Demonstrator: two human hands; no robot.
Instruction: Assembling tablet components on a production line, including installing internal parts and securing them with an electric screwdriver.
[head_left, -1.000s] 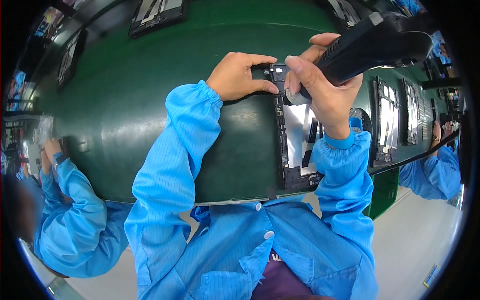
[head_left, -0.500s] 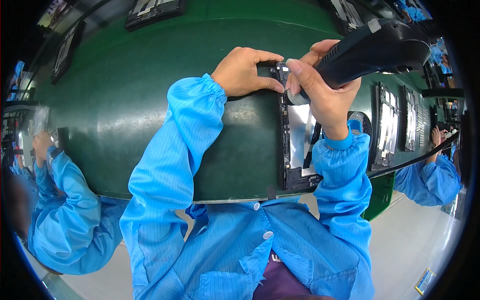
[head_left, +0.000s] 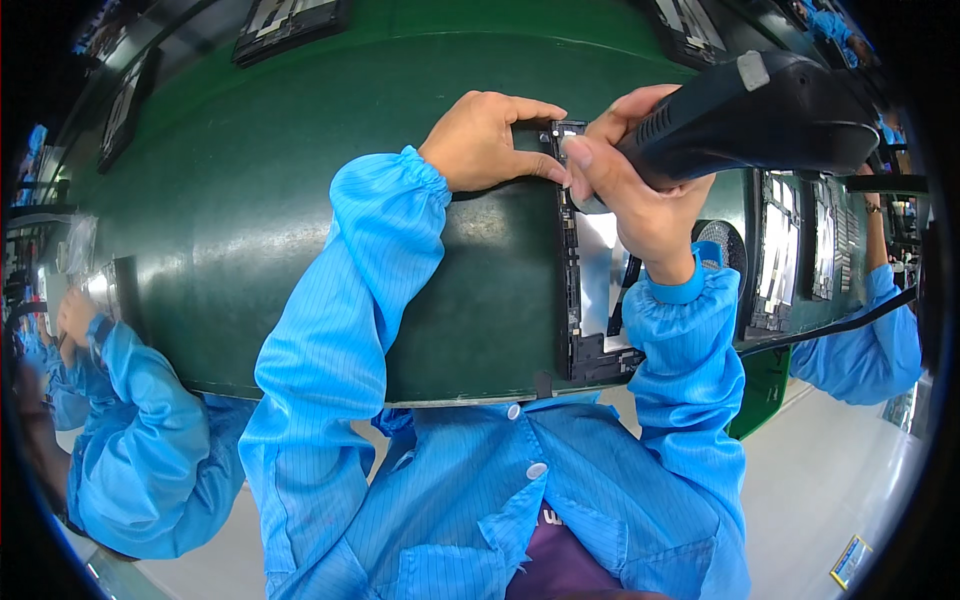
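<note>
An opened tablet [head_left: 599,243] with a black frame and silver plates lies lengthwise toward me at the table's front edge. My left hand [head_left: 488,142] steadies its far left corner, the index finger stretched along the far end and the thumb pressed on the left side. In my right hand [head_left: 645,190] is a black handheld tool [head_left: 750,120] with a bulky rounded rear part, its kind unclear. A greyish rounded piece shows beneath the right fingertips, over the tablet's far part. The hand and sleeve hide much of the tablet's right side.
The green tabletop [head_left: 250,240] bears more opened tablets [head_left: 775,250] on the right and others [head_left: 290,25] at the far side. A black cable [head_left: 830,328] crosses the right edge. Co-workers in blue sleeves [head_left: 140,430] sit at left and right.
The black tool has tilted, its rear end shifting slightly right and down. My right hand has moved a little left; the left hand keeps its hold. The left co-worker's hands have lowered.
</note>
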